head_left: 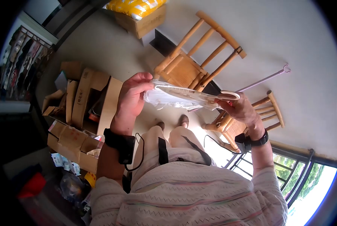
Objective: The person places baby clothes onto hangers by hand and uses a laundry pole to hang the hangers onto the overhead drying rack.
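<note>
From here I see the cloth (162, 101) between my left hand (131, 96), pinching its edge, and right hand (241, 109), closed on the hanger (183, 92); uneven tugging could tear it.

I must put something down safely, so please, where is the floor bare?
The widest bare floor lies between the opened cardboard boxes at left and the wooden chair ahead. A narrower patch is between those boxes and the feet. It is crowded at left, among boxes and plastic bags, and at right, around the second chair.
</note>
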`<action>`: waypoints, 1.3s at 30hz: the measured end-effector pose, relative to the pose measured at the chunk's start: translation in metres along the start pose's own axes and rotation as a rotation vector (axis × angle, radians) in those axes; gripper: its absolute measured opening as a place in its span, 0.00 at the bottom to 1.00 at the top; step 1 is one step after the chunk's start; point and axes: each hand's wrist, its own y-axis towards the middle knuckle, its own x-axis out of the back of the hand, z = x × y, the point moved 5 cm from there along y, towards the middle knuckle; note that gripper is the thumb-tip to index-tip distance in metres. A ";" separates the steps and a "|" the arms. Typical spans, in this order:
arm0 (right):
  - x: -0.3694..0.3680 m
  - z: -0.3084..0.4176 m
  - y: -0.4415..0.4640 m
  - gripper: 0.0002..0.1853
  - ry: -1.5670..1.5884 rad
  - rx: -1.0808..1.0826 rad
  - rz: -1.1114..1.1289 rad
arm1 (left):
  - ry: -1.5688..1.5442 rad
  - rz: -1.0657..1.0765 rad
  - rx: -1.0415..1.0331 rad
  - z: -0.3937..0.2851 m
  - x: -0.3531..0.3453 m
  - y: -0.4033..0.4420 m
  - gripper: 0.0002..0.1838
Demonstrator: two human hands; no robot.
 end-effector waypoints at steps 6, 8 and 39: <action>-0.014 0.014 0.010 0.07 0.097 0.085 -0.173 | 0.238 0.138 0.137 0.016 -0.018 -0.012 0.16; -0.014 0.014 0.011 0.08 0.116 0.099 -0.182 | 0.369 0.116 0.012 0.015 -0.022 -0.014 0.18; 0.016 0.020 0.025 0.20 0.508 0.014 -0.065 | 1.387 0.439 -0.523 -0.051 -0.089 0.003 0.11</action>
